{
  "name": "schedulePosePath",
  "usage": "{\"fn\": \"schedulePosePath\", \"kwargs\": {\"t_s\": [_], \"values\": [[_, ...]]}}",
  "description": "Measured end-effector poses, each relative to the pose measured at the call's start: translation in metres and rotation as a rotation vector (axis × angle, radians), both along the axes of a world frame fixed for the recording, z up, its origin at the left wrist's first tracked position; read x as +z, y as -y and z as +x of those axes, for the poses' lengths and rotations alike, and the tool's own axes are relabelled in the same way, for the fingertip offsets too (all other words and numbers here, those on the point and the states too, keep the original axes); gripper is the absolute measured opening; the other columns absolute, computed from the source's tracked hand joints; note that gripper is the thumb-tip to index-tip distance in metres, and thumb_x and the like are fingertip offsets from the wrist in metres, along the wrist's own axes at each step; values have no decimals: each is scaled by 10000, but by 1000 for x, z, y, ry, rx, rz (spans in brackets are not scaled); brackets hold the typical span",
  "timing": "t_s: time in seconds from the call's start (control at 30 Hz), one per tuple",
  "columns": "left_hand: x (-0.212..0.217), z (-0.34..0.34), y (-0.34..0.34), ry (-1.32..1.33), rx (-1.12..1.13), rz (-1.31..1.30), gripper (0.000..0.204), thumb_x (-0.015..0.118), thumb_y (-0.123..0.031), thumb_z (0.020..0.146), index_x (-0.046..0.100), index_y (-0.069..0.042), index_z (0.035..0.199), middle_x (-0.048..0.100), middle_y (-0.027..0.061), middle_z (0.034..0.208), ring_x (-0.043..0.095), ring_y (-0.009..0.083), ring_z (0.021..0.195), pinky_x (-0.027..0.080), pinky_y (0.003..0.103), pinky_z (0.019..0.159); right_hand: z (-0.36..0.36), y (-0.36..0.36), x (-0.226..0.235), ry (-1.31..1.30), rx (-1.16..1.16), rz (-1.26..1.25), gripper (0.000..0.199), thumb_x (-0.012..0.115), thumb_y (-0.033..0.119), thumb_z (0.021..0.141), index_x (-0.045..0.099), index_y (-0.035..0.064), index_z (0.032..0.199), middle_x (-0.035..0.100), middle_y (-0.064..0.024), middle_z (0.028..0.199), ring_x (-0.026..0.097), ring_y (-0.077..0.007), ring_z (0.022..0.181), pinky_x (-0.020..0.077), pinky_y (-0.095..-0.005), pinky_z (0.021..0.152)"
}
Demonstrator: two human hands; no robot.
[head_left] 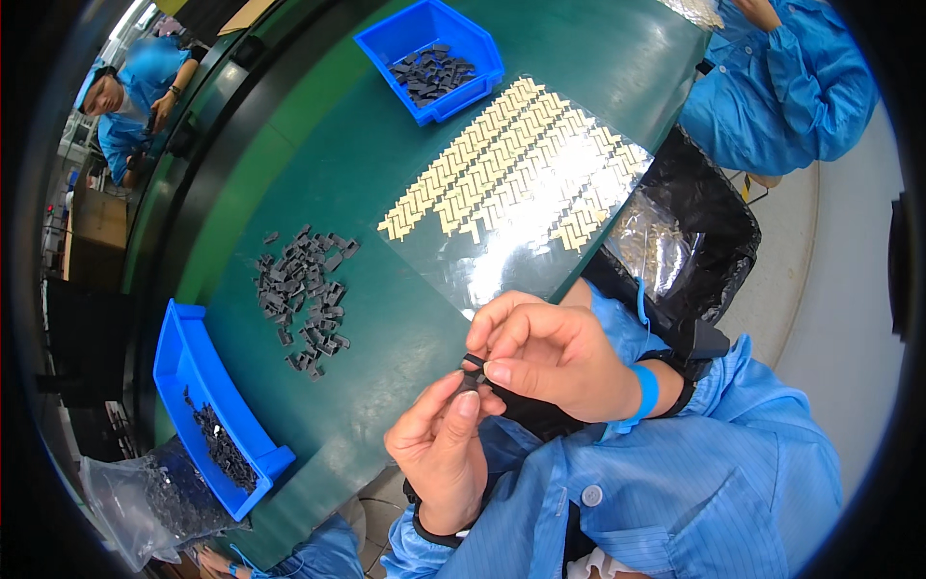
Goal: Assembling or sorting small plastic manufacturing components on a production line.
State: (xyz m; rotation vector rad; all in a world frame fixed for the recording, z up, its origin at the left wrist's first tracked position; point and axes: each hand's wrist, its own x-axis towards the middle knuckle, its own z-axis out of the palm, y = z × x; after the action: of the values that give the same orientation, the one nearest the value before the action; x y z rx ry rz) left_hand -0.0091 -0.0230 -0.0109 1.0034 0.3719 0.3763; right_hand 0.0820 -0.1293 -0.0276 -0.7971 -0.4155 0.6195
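Just past the near edge of the table, my left hand (444, 449) pinches a small black block-like piece (471, 379) between thumb and fingertips. From the other side, my right hand (559, 357) closes its thumb and index finger on a small black strip (474, 360) at the same spot. The two touch or lie very close; fingers hide much of both. A loose pile of small black pieces (299, 280) lies on the green table, left of my hands. Beyond my right hand is a clear sheet (449, 275) bearing rows of yellow L-shaped pieces (473, 154).
A blue bin (381, 43) with black pieces stands at the far side. Another blue bin (178, 338) holds small dark parts at left, beside a clear plastic bag (121, 502). A black-lined waste bin (728, 232) stands right. Co-workers in blue sit or stand around the table.
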Motion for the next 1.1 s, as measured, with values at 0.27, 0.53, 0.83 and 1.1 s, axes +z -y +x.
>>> {"fn": "schedulePosePath", "kwargs": {"t_s": [0.27, 0.53, 0.83, 1.1], "values": [[-2, -1, 5, -78, 101, 249, 272, 576, 44, 823, 571, 54, 1094, 624, 173, 987, 633, 203, 861, 542, 311, 783, -2, -2, -7, 108, -85, -33, 66, 594, -44, 793, 557, 0, 824, 494, -87, 1028, 520, -129, 928, 449, -271, 820], [3, 1, 7, -20, 49, 385, 273, 600, 69, 798, 592, 61, 1071, 613, 154, 1028, 603, 180, 915, 496, 278, 818, -2, 0, -9, 202, -88, -81, 80, 581, -77, 791, 545, -15, 826, 481, -117, 1042, 496, -145, 955, 430, -270, 829], [4, 1, 8, -20, 53, 407, 269, 604, 70, 793, 599, 60, 1062, 618, 154, 1013, 600, 172, 898, 486, 269, 809, -5, -1, -4, 184, -175, -158, 96, 646, 8, 734, 554, 22, 752, 540, -67, 949, 532, -137, 866, 440, -254, 758], [-1, 0, 4, -17, 42, 362, 267, 605, 49, 800, 595, 56, 1067, 618, 157, 1007, 616, 176, 862, 527, 267, 746, -1, 3, -5, 254, -95, -148, 71, 594, -63, 788, 544, -20, 811, 491, -126, 1029, 510, -147, 930, 434, -267, 815]]}}
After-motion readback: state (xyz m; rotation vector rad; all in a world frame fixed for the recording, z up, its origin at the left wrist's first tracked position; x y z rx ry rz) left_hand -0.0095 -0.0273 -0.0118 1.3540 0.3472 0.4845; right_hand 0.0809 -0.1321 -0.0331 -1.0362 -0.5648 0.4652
